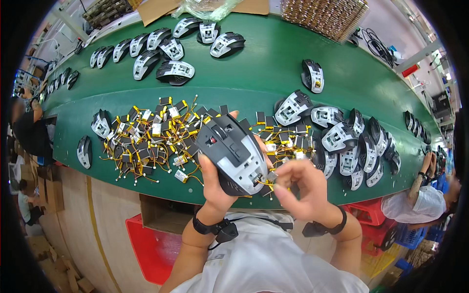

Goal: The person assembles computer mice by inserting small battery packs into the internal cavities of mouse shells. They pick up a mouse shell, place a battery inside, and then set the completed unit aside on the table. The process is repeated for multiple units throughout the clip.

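White shirt (259, 259): nearest the camera, filling the lower middle of the view.
Green desk (273, 53): curving across from the left rim to the right.
Dark-clothed co-worker (33, 129): at the left rim, beside the desk.
Pale-clothed co-worker (415, 207): at the right rim, with both arms raised toward the desk edge.
Red bin (146, 244): below the near edge of the desk, left of the shirt.
Brown stack (325, 17): layered, at the far side.
Mouse cluster (349, 161): grey and black, crowded together on the right of the desk, partly overlapping.
Far mice (145, 65): spread loosely over the far left part.
Battery heap (156, 129): silver, black and yellow, tangled with thin leads, reaching behind the left hand (215, 190) and out past its other side.
Left hand: gripping both sides of the held mouse (237, 158), with the thumb on the near left edge.
Right hand (308, 188): curled, with thumb and index finger at a yellow lead (266, 183); cannot tell whether pinched.
Held mouse: tilted above the desk, underside up, before the shirt.
Wrist straps (205, 225): black, around both wrists.
Yellow lead: at the mouse's rear opening.
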